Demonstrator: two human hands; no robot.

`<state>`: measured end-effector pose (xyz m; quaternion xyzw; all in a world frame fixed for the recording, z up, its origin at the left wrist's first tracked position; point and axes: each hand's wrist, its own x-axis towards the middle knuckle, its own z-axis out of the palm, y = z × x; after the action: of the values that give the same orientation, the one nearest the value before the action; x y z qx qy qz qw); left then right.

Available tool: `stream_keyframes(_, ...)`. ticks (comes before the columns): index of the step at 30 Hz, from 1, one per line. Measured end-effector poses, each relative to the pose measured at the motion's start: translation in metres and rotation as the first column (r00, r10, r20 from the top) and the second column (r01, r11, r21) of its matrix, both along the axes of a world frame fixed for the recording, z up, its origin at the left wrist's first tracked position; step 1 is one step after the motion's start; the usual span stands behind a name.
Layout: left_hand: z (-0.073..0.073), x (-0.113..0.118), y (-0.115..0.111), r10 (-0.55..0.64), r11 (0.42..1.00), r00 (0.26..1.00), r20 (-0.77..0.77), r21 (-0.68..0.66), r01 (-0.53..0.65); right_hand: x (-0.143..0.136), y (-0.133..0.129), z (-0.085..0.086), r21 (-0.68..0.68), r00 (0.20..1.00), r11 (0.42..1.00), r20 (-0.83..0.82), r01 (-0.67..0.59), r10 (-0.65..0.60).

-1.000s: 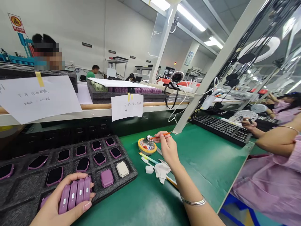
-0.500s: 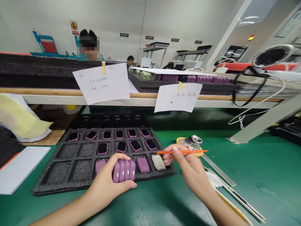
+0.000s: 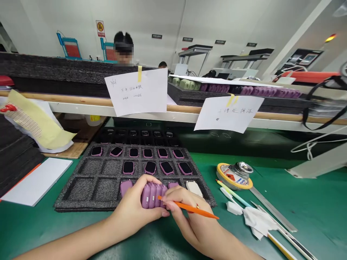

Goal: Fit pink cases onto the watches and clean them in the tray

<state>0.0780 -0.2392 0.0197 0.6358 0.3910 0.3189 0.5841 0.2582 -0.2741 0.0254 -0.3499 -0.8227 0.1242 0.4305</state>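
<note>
A row of several purple watch cases (image 3: pixel 148 196) is gripped side by side in my left hand (image 3: pixel 135 206), small light slots facing me. My right hand (image 3: pixel 189 213) pinches an orange pointed stick (image 3: pixel 195 209), whose left tip is at the cases' slotted side. Behind both hands lies a dark foam tray (image 3: pixel 78 206) with purple-framed watches (image 3: pixel 128 167) in its back rows. In the front row are a purple case (image 3: pixel 126 187), another partly covered by my right hand, and a cream case (image 3: pixel 194 187).
Right of the tray stand a metal-topped container (image 3: pixel 235 175), a steel ruler (image 3: pixel 273 209), crumpled white tissue (image 3: pixel 258 220) and tweezers. A white pad (image 3: pixel 38 180) lies left. Across the back runs a shelf (image 3: pixel 179 116) with hanging paper notes; a person (image 3: pixel 123 48) is beyond it.
The orange stick has moved left from above the cream case to the held cases, its tip now pointing left at them. The view has shifted, showing more of the right-side tools.
</note>
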Motion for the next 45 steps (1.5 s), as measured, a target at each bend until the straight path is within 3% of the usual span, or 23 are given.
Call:
stream_keyframes(17, 0.002, 0.003, -0.001, 0.023, 0.999, 0.997, -0.075, -0.035, -0.026, 0.000, 0.001, -0.003, -0.012, 1.000, 1.000, -0.008, -0.028, 0.028)
stream_keyframes(28, 0.003, 0.003, -0.002, 0.028, 0.999, 0.995, -0.100, -0.014, -0.029, 0.000, -0.002, 0.001, -0.130, 1.000, 0.992, 0.017, 0.001, 0.001)
stream_keyframes(40, 0.002, 0.002, -0.002, 0.058, 0.997, 0.993, -0.108, 0.066, -0.051, -0.004, -0.003, -0.002, -0.107, 0.999, 0.993, 0.020, 0.051, -0.049)
stream_keyframes(45, 0.003, 0.000, -0.004, 0.046, 0.997, 0.995, -0.085, 0.067, -0.040, -0.003, -0.010, 0.011, -0.086, 0.999, 0.995, -0.025, 0.046, -0.049)
